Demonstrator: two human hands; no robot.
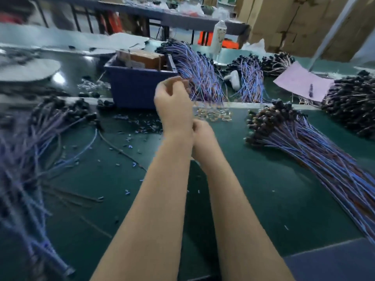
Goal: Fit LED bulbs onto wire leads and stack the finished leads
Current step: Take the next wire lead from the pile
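Observation:
My left hand (172,100) is raised at the table's middle, its fingers curled and pinching at the near ends of a bundle of blue-purple wire leads (200,78) that leans on a blue bin. Lower down, my right hand (203,134) sits curled against my left wrist, partly hidden; what it holds cannot be seen. A small heap of clear LED bulbs (213,114) lies on the green mat just beyond it. A fanned stack of leads with dark caps (304,142) lies to the right. Another blurred pile of leads (30,151) covers the left side.
The blue bin (140,86) with a brown box inside stands behind my left hand. More lead bundles (251,82) and a dark-capped heap (353,102) lie at the back right, near pink paper (302,82). A spray bottle (220,35) stands behind. Wire scraps litter the green mat (253,179).

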